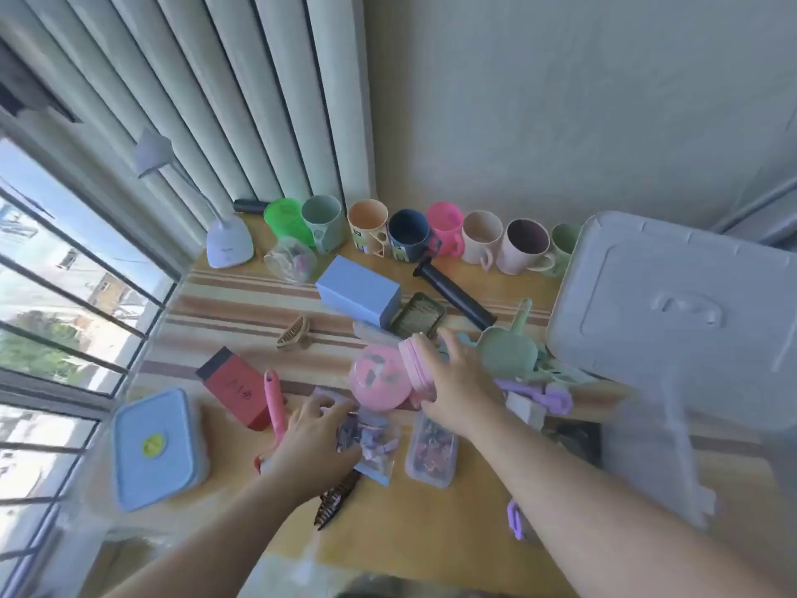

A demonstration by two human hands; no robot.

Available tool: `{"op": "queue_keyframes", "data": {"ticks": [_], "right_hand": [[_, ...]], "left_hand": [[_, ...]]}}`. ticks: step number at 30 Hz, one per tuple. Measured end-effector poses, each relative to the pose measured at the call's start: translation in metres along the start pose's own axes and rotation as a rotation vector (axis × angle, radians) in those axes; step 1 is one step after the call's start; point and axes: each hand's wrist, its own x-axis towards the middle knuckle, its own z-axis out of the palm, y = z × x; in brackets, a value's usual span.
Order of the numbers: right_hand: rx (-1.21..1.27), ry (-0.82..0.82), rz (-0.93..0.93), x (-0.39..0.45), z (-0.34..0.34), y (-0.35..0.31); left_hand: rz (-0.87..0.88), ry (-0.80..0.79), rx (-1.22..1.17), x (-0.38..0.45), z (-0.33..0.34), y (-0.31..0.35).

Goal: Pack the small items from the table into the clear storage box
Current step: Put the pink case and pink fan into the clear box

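Observation:
The clear storage box [647, 459] stands at the right of the table, blurred, with its grey lid [673, 312] leaning over it. My right hand [457, 386] is wrapped around a pink jar [384, 377] lying on its side in the middle of the table. My left hand [315, 442] rests on a clear bag of small purple clips [375, 442], fingers closing on its edge. Beside the bag lies a small clear case of pink bits [431, 455]. A pink-handled tool [276, 407] lies just left of my left hand.
A row of coloured mugs [409, 235] lines the back wall. Also on the table: a blue box [358, 291], red box [241, 386], blue-lidded container [155, 446], black tube [453, 295], green scoop [509, 356], hair claws [293, 334], desk lamp [228, 243].

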Motion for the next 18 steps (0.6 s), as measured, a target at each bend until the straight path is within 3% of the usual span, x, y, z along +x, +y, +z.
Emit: {"op": "queue_keyframes", "data": {"ticks": [6,12,18], "right_hand": [[-0.104,-0.158,-0.041,0.038,0.002,0.001],[-0.129,-0.087,0.08,0.024,0.007,0.027],[-0.065,0.052,0.205,-0.017,0.021,0.045]], "left_hand": [[0.076,-0.067,0.033,0.049,-0.014,0.005],[0.12,-0.111,0.026,0.073,-0.017,0.013],[0.13,-0.043,0.102,0.09,-0.011,0.028]]}}
